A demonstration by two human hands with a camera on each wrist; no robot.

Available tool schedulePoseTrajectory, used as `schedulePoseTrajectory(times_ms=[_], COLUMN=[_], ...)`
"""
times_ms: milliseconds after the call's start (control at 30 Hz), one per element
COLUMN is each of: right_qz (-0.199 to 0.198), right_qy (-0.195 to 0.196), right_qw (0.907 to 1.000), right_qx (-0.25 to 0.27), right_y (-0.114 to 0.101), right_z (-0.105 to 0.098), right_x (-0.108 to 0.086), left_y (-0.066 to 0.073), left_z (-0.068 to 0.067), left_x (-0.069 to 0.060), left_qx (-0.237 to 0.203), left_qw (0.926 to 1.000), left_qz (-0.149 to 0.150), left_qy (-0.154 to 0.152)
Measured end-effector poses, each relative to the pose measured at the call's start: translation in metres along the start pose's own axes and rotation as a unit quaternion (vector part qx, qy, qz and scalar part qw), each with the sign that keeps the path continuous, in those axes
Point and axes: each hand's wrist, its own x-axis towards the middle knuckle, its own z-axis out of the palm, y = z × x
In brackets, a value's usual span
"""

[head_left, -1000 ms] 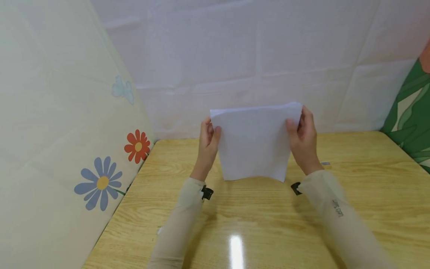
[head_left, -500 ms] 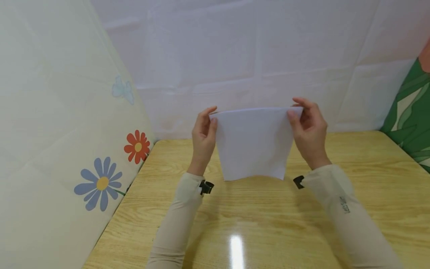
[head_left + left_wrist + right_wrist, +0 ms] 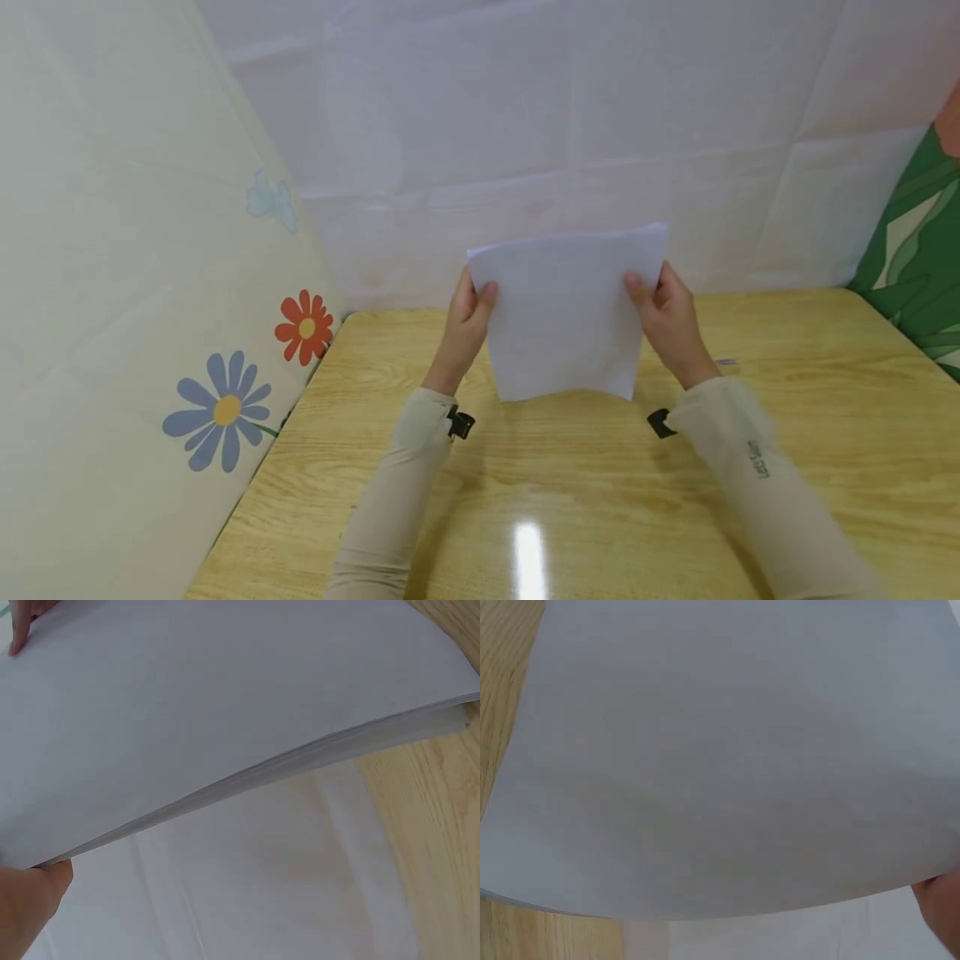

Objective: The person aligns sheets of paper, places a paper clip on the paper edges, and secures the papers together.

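Note:
White paper [image 3: 566,321], several sheets thick at its edge in the left wrist view, is held up over the wooden table. My left hand [image 3: 459,333] grips its left side, thumb on the near face and fingers behind. On the right side my right hand [image 3: 673,325] pinches it the same way, a little below the top corner. The lower edge bows slightly. In the left wrist view the paper [image 3: 225,697] fills the upper part, with part of my left hand [image 3: 30,907] at the lower left. My right hand [image 3: 939,907] shows at the right wrist view's edge, beside the paper [image 3: 720,765].
The wooden table [image 3: 570,483] meets a pale cloth backdrop [image 3: 525,125] behind. A cloth with printed flowers [image 3: 227,410] stands at the left, green printed leaves [image 3: 922,275] at the right. A small thin object [image 3: 725,362] lies beyond my right wrist.
Half a second ago both hands held the paper's top corners; now they grip its sides lower down. The right hand has moved down and inward, and the paper's top right corner stands higher.

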Motion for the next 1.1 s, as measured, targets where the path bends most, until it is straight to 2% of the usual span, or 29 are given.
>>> schedulePoseTrajectory(times_ms=[133, 300, 500, 633, 833, 1100], right_qz=[-0.012, -0.013, -0.020, -0.025, -0.017, 0.031], right_qy=[0.010, 0.022, 0.051, 0.055, 0.042, -0.012], right_qw=[0.9998, 0.9995, 0.9983, 0.9978, 0.9976, 0.9981], right_qx=[-0.008, -0.015, -0.020, -0.028, -0.052, -0.052], right_y=[0.003, 0.003, 0.003, 0.002, -0.005, -0.013], right_z=[0.002, 0.003, 0.004, 0.003, -0.002, -0.015], right_x=[-0.001, -0.001, -0.001, -0.001, 0.001, 0.003], left_y=[0.000, -0.003, -0.005, -0.003, 0.003, 0.014], left_z=[0.000, 0.001, 0.003, 0.003, 0.000, -0.001], left_x=[-0.001, -0.002, -0.002, -0.002, -0.001, 0.000], left_qx=[0.009, 0.050, 0.083, 0.105, 0.123, 0.122], left_qw=[0.9999, 0.9985, 0.9956, 0.9928, 0.9905, 0.9914], left_qz=[-0.001, -0.007, 0.006, 0.017, 0.023, -0.008], left_qy=[0.003, 0.021, 0.044, 0.056, 0.058, 0.047])
